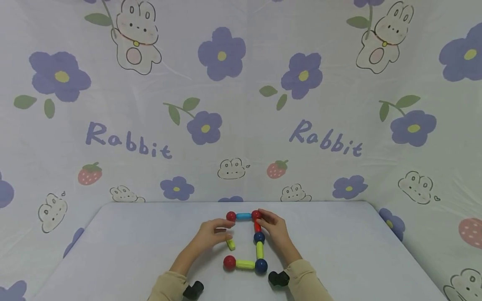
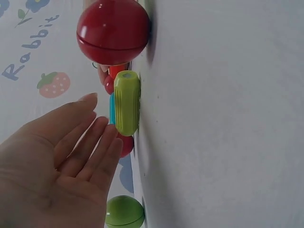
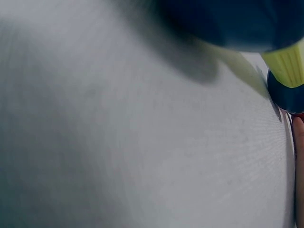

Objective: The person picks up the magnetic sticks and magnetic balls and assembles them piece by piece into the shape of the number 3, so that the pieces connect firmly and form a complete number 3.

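Note:
Magnetic rods and balls lie joined on the table. My left hand [image 1: 211, 234] has relaxed fingers beside a loose yellow-green rod [image 2: 127, 107]; in the left wrist view they look extended, near its far end without gripping it. At the far right corner, my right hand [image 1: 278, 232] holds a red ball [image 1: 255, 214], its thumb by the red rod [image 1: 257, 226]. That rod meets a dark blue ball [image 1: 259, 237]. A blue rod [image 1: 244, 216] links the held ball to another red ball [image 1: 231, 216]. The right wrist view shows only one finger [image 3: 299, 156] at its edge.
Nearer, a yellow-green rod [image 1: 260, 251] runs to a dark blue ball [image 1: 261, 266], then another rod [image 1: 245, 264] reaches a red ball [image 1: 229, 262]. A green ball [image 2: 124, 212] lies beyond my left hand. Patterned cloth [image 1: 241, 104] hangs behind the white table [image 1: 339, 242].

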Tool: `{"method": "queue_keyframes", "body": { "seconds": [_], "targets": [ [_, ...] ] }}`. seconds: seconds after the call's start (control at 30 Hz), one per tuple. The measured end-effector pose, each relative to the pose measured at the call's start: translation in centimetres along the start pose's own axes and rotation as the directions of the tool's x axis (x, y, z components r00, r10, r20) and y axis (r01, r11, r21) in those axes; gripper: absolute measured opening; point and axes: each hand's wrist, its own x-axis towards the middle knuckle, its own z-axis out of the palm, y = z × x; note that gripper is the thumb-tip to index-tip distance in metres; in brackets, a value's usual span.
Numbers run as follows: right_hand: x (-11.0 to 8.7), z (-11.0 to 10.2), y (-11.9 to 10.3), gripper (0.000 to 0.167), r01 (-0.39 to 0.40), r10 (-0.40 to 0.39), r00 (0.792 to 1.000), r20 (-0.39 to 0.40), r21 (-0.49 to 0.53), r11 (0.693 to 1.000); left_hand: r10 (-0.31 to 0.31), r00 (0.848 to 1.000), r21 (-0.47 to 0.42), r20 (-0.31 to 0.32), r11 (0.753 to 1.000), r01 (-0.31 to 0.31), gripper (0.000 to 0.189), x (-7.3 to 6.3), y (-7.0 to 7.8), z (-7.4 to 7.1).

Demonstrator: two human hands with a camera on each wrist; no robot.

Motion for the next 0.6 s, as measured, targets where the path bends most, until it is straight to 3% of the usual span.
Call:
{"method": "queue_keyframes", "body": {
  "seconds": [0.6],
  "targets": [
    [-0.04, 0.06, 0.01, 0.041, -0.007, 0.007, 1.0, -0.006, 0.008, 1.0, 0.025, 0.996, 0.014, 0.081, 1.0, -0.026, 0.035, -0.39, -0.21, -0.05]
  ]
}}
